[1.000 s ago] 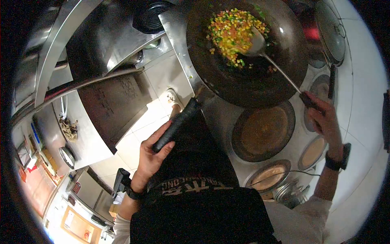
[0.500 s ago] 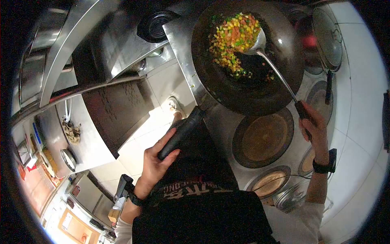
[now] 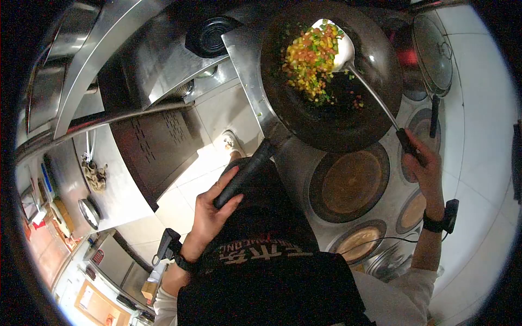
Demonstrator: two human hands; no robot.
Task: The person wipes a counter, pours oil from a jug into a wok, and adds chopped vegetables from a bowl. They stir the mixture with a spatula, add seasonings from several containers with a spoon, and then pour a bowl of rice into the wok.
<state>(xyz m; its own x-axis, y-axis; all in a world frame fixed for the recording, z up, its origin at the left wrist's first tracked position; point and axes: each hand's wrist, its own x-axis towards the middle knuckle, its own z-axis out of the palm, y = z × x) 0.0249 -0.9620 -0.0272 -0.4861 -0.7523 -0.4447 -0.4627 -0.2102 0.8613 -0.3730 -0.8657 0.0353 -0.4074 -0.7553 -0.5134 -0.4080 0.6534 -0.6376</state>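
My left hand [image 3: 212, 213] grips the long black handle [image 3: 243, 174] of a dark wok [image 3: 375, 103], which is lifted over the stove. Inside the wok lies a heap of diced yellow, green and orange vegetables [image 3: 311, 57]. My right hand [image 3: 424, 165] holds the dark grip of a metal ladle [image 3: 341, 51], whose bowl sits against the far right side of the vegetable heap. Both wrists carry black bands.
Below the wok is a round burner opening [image 3: 350, 183], with smaller round pots [image 3: 359, 243] to its right and front. A lidded pan [image 3: 433, 51] sits at the far right. A steel counter [image 3: 130, 70] runs along the left, with tiled floor [image 3: 190, 179] beneath.
The ladle bowl has slid toward the wok's far rim, pushing the vegetables up into a tighter heap. The wok and my left hand have shifted slightly.
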